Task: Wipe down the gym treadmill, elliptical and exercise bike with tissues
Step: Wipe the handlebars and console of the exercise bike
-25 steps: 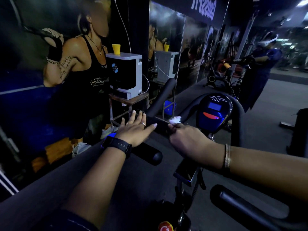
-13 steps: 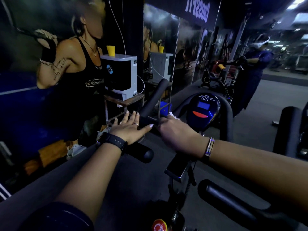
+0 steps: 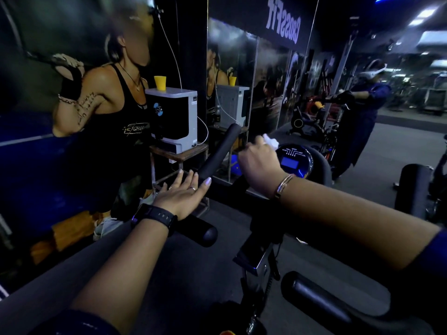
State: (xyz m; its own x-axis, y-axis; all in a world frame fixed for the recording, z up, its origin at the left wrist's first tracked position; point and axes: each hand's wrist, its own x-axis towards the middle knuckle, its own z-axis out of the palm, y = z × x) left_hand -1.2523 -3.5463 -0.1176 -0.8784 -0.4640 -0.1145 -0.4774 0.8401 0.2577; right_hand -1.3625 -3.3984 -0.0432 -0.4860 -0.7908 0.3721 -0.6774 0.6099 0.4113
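The right hand (image 3: pixel 260 165) is up in mid-frame, fingers curled round a wad of white tissue (image 3: pixel 269 140) that pokes out above the knuckles. The exercise bike (image 3: pixel 254 257) sits square ahead. Its round console (image 3: pixel 296 163) lies just right of that fist, and whether they touch is hard to tell. On the fist's other side, the left handlebar horn (image 3: pixel 221 151) slants up and to the right. The left hand (image 3: pixel 180 195) lies flat at the bar's bend, fingers straight, holding nothing. The right hand is plainly nearer the console, so a short sweep rightward looks like the call.
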